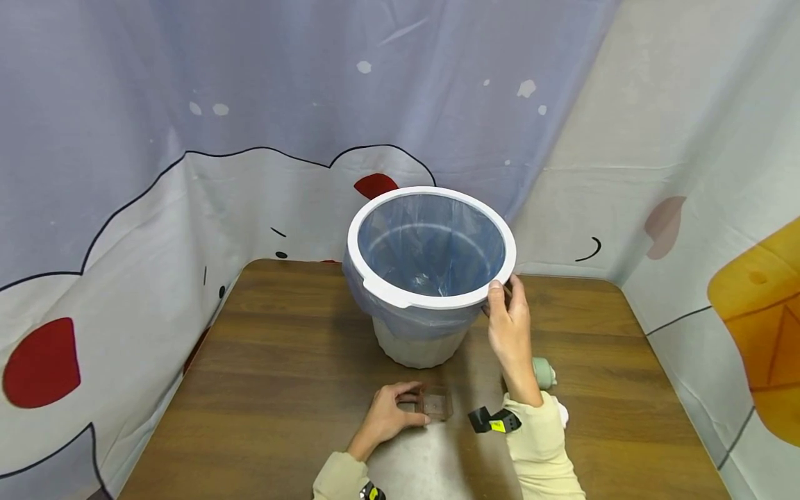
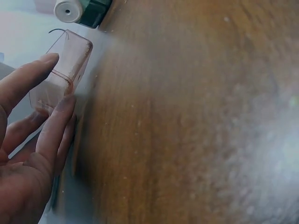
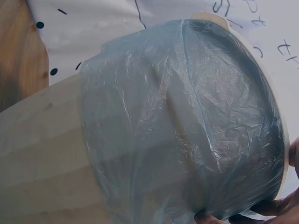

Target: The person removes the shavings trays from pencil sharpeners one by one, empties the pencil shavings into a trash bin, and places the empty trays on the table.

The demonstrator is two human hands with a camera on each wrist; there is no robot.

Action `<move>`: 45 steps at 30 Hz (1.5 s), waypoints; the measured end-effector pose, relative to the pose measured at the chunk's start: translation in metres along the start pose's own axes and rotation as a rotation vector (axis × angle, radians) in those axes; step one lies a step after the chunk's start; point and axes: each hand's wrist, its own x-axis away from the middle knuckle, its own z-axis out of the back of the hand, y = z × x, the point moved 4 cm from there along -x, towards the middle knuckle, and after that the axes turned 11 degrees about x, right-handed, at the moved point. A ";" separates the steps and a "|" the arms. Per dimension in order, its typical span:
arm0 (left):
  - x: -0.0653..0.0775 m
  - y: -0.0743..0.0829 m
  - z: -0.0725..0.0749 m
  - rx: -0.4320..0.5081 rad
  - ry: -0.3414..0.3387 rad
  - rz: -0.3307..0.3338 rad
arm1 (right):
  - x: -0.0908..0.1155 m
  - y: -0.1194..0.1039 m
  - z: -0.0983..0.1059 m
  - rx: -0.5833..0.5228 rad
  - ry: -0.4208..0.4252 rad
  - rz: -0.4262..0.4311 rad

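Note:
A white trash can (image 1: pixel 420 342) stands on the table, lined with a translucent bluish bag (image 3: pixel 140 116) whose edge folds down over the outside. A white ring (image 1: pixel 431 301) sits around its mouth. My right hand (image 1: pixel 509 330) grips this ring at the near right, thumb on top and fingers beneath; in the right wrist view, its fingertips (image 3: pixel 210 218) press against the bag. In front of the can, my left hand (image 1: pixel 389 417) holds a small clear pinkish plastic box (image 1: pixel 435 403) between thumb and fingers. The left wrist view shows the same box (image 2: pixel 70 56) close over the tabletop.
Beside my right forearm lies a pale green object (image 1: pixel 544 373), partly hidden by the arm, with a small white thing (image 1: pixel 564 415) nearer me. Printed curtains (image 1: pixel 281 83) hang behind and at both sides of the wooden table (image 1: pixel 262 389).

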 end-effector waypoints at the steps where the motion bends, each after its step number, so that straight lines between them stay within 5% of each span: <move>1: -0.001 -0.003 0.000 -0.018 0.007 0.002 | 0.000 0.000 0.000 0.004 0.000 -0.003; 17: -0.003 -0.007 -0.003 -0.207 0.057 -0.094 | 0.000 0.000 0.000 0.034 0.005 -0.007; 32: -0.003 -0.007 -0.004 -0.254 0.062 -0.078 | -0.001 -0.001 0.000 0.037 0.005 -0.005; 45: -0.003 -0.011 -0.007 -0.324 0.062 -0.160 | 0.000 0.001 0.000 0.026 0.009 0.005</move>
